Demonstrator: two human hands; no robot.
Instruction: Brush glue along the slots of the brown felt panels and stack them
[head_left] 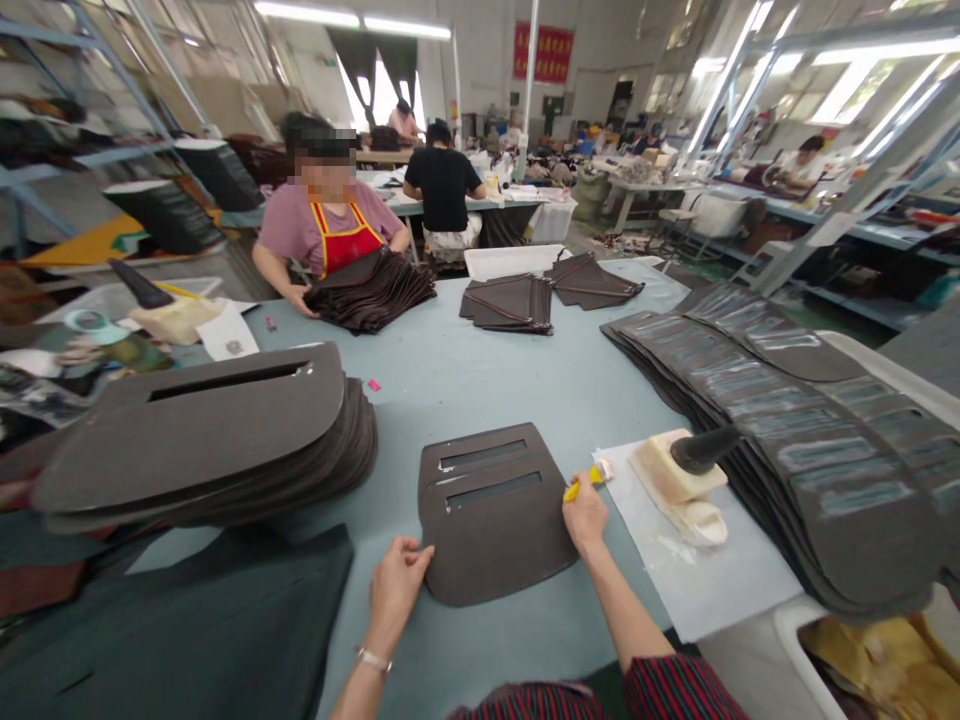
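A dark brown panel with two long slots lies flat on the blue-grey table, white smears around its slots. My left hand pinches the panel's lower left edge. In my right hand is a yellow-handled brush, its pale tip pointing right; the hand rests by the panel's right edge. To the right, a cream glue container with a black spout sits on a white sheet.
A stack of slotted panels stands at left, and overlapping smeared panels spread at right. Across the table, a person in a red apron handles a pile of dark pieces. Two smaller bundles lie farther back.
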